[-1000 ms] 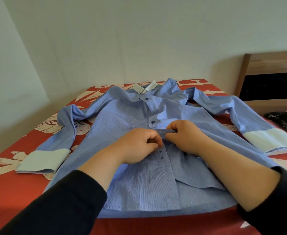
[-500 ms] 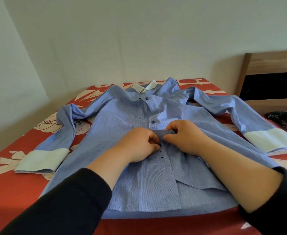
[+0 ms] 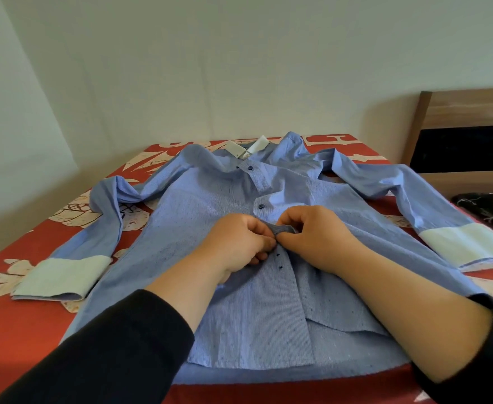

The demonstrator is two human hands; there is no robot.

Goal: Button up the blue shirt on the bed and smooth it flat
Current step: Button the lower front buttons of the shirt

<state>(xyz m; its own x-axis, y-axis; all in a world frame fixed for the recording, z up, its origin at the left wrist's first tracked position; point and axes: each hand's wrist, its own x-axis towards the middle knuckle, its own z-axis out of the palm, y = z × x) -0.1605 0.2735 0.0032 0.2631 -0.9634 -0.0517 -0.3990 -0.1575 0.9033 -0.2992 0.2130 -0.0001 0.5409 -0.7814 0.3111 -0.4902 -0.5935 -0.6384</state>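
Note:
A blue long-sleeved shirt lies face up on the bed, collar at the far end, both sleeves spread out with pale turned-back cuffs. Two dark buttons near the collar look fastened; another small button shows just below my hands. My left hand and my right hand meet at the shirt's mid-chest. Both pinch the front placket, and a short folded strip of it is lifted between their fingertips. The button under my fingers is hidden.
The bed has a red cover with cream leaf prints and stands against a pale wall at the far side and left. A wooden headboard rises at the right, with a black patterned cloth below it.
Both hands stay at the same place on the placket. The fingers have shifted slightly and the pinched strip of fabric stands a little higher between them.

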